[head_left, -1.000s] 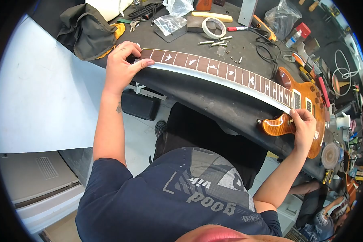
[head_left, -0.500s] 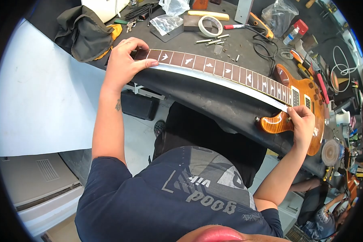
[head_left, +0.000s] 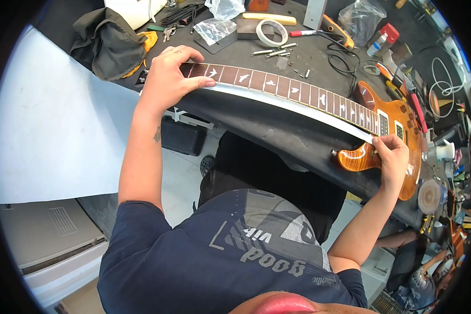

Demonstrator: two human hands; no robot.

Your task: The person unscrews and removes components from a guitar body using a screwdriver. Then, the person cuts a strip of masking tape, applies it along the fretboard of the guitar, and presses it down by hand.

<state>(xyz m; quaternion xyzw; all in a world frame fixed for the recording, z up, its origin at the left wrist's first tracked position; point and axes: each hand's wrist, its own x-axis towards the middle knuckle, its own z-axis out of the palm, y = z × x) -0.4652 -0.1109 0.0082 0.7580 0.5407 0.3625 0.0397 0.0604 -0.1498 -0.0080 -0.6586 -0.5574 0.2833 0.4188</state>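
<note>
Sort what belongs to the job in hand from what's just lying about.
Job, by the look of it: guitar; pale strip running along its neck between left hand and right hand; possibly the tape roll.

Lying about, seemingly: keys; dark cloth; red marker; plastic bag.

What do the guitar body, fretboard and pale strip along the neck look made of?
Guitar body: likely wood, glossy amber; visible grain, highlights. Fretboard: probably wood, fairly matte, dark brown. Pale strip: smooth, whitish; tape or metal, unclear.
</note>
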